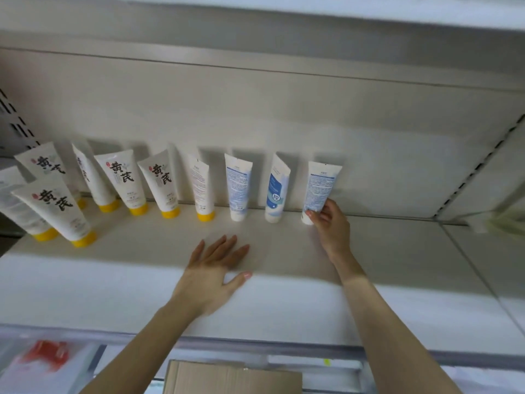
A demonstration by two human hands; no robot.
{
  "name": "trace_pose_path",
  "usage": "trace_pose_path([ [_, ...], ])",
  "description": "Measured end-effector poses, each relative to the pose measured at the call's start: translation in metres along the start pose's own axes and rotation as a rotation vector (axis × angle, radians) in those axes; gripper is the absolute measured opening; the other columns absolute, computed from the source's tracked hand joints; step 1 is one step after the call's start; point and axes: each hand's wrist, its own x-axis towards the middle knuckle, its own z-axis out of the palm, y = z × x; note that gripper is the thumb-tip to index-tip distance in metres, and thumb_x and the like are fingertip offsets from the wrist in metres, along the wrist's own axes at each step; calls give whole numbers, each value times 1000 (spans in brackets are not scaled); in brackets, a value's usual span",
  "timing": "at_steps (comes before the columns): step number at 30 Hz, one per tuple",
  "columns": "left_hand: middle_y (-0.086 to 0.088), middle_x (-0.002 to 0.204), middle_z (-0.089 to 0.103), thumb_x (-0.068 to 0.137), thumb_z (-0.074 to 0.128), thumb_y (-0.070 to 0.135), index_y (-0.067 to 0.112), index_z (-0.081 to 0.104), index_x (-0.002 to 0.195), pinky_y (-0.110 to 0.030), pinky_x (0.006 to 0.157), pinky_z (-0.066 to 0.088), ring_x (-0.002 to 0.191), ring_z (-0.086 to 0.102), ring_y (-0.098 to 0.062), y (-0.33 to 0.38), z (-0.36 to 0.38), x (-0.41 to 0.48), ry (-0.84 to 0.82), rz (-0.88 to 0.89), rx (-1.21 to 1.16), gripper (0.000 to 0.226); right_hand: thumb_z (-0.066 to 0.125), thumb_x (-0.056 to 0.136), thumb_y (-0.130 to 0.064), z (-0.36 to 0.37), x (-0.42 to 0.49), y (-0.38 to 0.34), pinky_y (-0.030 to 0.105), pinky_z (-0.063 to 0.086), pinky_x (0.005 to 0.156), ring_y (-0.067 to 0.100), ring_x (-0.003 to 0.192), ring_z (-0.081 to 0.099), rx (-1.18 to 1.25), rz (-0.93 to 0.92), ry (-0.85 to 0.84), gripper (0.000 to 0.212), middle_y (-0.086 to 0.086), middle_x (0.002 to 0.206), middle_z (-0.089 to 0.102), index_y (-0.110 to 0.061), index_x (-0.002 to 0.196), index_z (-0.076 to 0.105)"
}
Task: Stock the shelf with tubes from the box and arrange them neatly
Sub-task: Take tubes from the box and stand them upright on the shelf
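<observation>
A row of tubes stands cap-down against the back wall of the white shelf (pixel 284 251). Several on the left are white with yellow caps (pixel 125 180). To their right stand three with blue-and-white print and white caps. My right hand (pixel 329 220) grips the rightmost blue-and-white tube (pixel 321 186) near its cap, and the tube stands on the shelf leaning on the wall. My left hand (pixel 213 268) lies flat on the shelf with fingers spread, holding nothing. The top of a cardboard box (pixel 233 376) shows at the bottom edge, below the shelf.
Two yellow-capped tubes (pixel 56 209) stand in front of the row at the far left. Bare shelf surface stretches to the right of the held tube up to a divider (pixel 468 265). Red packaging (pixel 45 356) lies on the level below at the lower left.
</observation>
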Motion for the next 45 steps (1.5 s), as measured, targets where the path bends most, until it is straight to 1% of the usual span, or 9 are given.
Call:
trace_pose_path([
  [4, 18, 156, 7, 65, -17, 81, 49, 14, 144, -32, 117, -5, 144, 0, -2, 0, -1, 0, -10, -1, 7, 90, 71, 81, -15, -1, -3, -1, 29, 51, 88, 17, 94, 67, -1, 44, -10, 33, 3, 101, 69, -14, 112, 61],
  [9, 14, 157, 10, 66, -10, 85, 45, 17, 145, -33, 116, -5, 145, 2, -5, 2, -6, 1, -35, 0, -5, 93, 67, 86, -19, -12, -43, -10, 30, 37, 103, 22, 123, 50, -183, 149, -47, 60, 11, 137, 49, -6, 138, 41],
  [15, 3, 159, 9, 66, -9, 83, 37, 14, 148, -44, 116, -3, 146, 4, -15, 9, -19, -14, -114, 46, 96, 96, 55, 93, -34, -18, -145, -57, 22, 19, 112, 22, 138, 32, -748, -125, -304, 62, 10, 150, 35, -8, 144, 33],
  [19, 1, 159, 6, 73, -8, 75, 36, 6, 149, -43, 116, -4, 146, 2, -17, 21, -49, -59, -58, 130, 36, 86, 18, 92, -63, -8, -195, -87, 29, 20, 113, 22, 139, 31, -1005, -272, -396, 74, 8, 152, 30, -13, 146, 30],
  [24, 5, 158, 4, 84, -4, 70, 35, 7, 149, -38, 115, -9, 146, -2, -13, 14, -69, -141, 26, 203, -16, 75, -9, 83, -71, -1, -253, -103, 32, 3, 116, 20, 144, 22, -1069, -340, -458, 92, 5, 155, 24, -15, 148, 24],
  [28, -3, 149, 36, 93, 15, 63, 24, 39, 143, -46, 108, 15, 139, 32, -22, 0, -47, -198, 31, 196, 6, 67, 9, 94, -62, 4, -299, -101, 36, 20, 112, 24, 131, 45, -1139, -356, -455, 77, 9, 144, 45, -10, 139, 44],
  [31, -5, 147, 39, 94, 19, 61, 22, 42, 141, -48, 108, 18, 138, 35, -24, -10, -18, -231, -56, 215, 35, 66, 13, 93, -64, 9, -332, -86, 40, 25, 106, 27, 127, 50, -1160, -341, -508, 79, 13, 138, 51, -7, 134, 50],
  [40, -7, 144, 44, 93, 23, 59, 22, 50, 135, -46, 110, 19, 133, 37, -23, -52, 81, -300, -309, 51, 29, 63, 17, 88, -75, 22, -405, 7, 41, 35, 108, 23, 132, 44, -1109, -44, -807, 83, 6, 147, 41, -16, 145, 34],
  [45, -9, 146, 40, 94, 15, 60, 22, 42, 140, -48, 104, 33, 129, 46, -29, -73, 138, -347, -452, -112, -27, 65, -20, 59, -84, 25, -437, 62, 38, 3, 117, 18, 147, 1, -1052, 70, -1022, 102, 1, 159, -4, -34, 147, -13],
])
